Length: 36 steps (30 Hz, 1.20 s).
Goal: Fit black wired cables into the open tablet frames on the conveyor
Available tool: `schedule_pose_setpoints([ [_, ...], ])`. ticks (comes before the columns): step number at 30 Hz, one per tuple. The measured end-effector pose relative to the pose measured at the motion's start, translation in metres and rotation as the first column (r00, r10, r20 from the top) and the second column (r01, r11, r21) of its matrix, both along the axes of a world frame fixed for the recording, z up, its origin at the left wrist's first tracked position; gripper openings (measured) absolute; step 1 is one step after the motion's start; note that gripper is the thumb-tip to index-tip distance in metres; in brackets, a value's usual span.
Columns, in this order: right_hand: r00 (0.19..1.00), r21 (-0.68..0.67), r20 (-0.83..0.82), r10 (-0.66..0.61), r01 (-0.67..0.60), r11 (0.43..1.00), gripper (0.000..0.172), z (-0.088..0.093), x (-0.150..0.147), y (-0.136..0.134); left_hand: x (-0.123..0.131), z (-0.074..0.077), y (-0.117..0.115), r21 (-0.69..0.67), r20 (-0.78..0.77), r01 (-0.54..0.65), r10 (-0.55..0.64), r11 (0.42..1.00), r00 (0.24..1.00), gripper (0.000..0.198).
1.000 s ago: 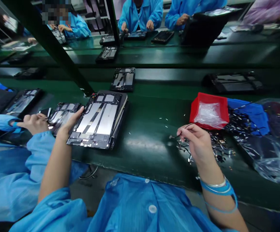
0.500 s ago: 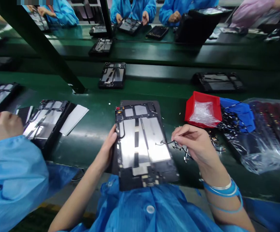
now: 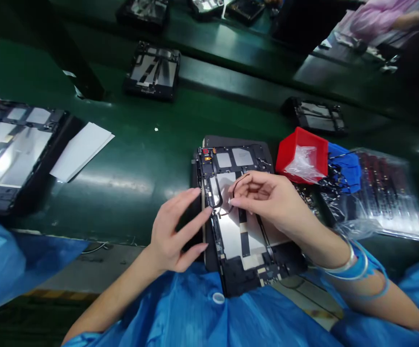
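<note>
An opened tablet [image 3: 231, 243], its silver battery and black frame exposed, lies tilted on a dark flat slab [image 3: 236, 141] in front of me. Over its upper part, my right hand [image 3: 276, 202] pinches a thin black cable [image 3: 226, 213] between thumb and forefinger. One end of this cable hangs by the tablet's left side. My left hand [image 3: 175, 231] has its fingers spread at the left edge, the index fingertip on the frame near a black wire. Whether the cable's end touches the frame, I cannot tell.
To the right stand a red bin [image 3: 287, 154] with clear plastic, a blue bin [image 3: 350, 171] of black cables and a clear tray [image 3: 393, 197]. White sheets [image 3: 82, 152] and another opened tablet [image 3: 14, 154] lie left. A dark post [image 3: 82, 77] rises behind; more tablets sit farther back.
My right hand has brought the cable left over the tablet. My left hand has let go of the tablet's side and spread its fingers there. The view has tilted down.
</note>
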State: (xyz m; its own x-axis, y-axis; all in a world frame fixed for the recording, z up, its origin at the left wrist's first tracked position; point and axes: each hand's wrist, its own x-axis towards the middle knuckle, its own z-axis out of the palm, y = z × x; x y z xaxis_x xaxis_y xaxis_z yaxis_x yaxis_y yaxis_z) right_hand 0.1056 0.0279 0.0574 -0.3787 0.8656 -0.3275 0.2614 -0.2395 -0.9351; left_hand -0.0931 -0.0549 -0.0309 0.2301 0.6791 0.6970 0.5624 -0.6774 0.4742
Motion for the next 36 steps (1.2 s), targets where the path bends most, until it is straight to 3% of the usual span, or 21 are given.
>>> schedule_pose_setpoints([
  [3, 0.999, 0.016, -0.005, -0.033, 0.033, 0.999, 0.028, -0.001, 0.002, 0.0, -0.002, -0.001, 0.005, 0.022, -0.142, 0.027, -0.024, 0.999, 0.99, 0.042],
  [7, 1.0, 0.017, 0.01, -0.027, 0.026, 1.0, 0.025, 0.001, 0.002, -0.002, -0.006, 0.002, 0.012, 0.018, -0.174, 0.05, -0.046, 0.999, 0.984, 0.035],
  [13, 0.998, -0.016, 0.053, 0.015, -0.014, 1.0, 0.023, 0.004, -0.001, -0.002, -0.011, 0.006, 0.016, 0.143, -0.281, 0.058, -0.016, 0.988, 0.96, 0.029],
  [15, 0.998, -0.016, 0.068, 0.007, -0.006, 1.0, 0.024, 0.003, -0.003, -0.002, -0.013, 0.004, 0.015, 0.111, -0.251, 0.088, -0.058, 0.99, 0.966, 0.032],
  [18, 0.997, -0.023, 0.075, -0.017, 0.019, 1.0, 0.025, 0.001, -0.007, -0.003, -0.015, 0.0, 0.012, 0.008, -0.053, 0.138, -0.137, 0.99, 0.989, 0.041],
  [20, 0.996, -0.019, 0.08, -0.038, 0.04, 0.999, 0.024, -0.001, -0.01, -0.004, -0.016, -0.002, 0.008, -0.013, 0.094, 0.122, -0.12, 0.992, 0.988, 0.042],
  [22, 0.994, 0.0, 0.092, -0.057, 0.058, 0.998, 0.022, -0.002, -0.013, -0.005, -0.017, -0.003, 0.005, 0.007, 0.139, 0.093, -0.093, 0.996, 0.986, 0.042],
  [30, 0.977, 0.118, 0.208, -0.046, 0.022, 0.993, 0.013, -0.007, -0.013, -0.006, -0.013, -0.005, 0.011, 0.062, -0.16, 0.158, -0.147, 0.985, 0.976, 0.042],
  [36, 0.957, 0.199, 0.289, -0.016, -0.044, 0.979, 0.02, -0.002, -0.013, -0.004, -0.005, -0.002, 0.011, 0.069, -0.122, 0.14, -0.13, 0.988, 0.984, 0.038],
])
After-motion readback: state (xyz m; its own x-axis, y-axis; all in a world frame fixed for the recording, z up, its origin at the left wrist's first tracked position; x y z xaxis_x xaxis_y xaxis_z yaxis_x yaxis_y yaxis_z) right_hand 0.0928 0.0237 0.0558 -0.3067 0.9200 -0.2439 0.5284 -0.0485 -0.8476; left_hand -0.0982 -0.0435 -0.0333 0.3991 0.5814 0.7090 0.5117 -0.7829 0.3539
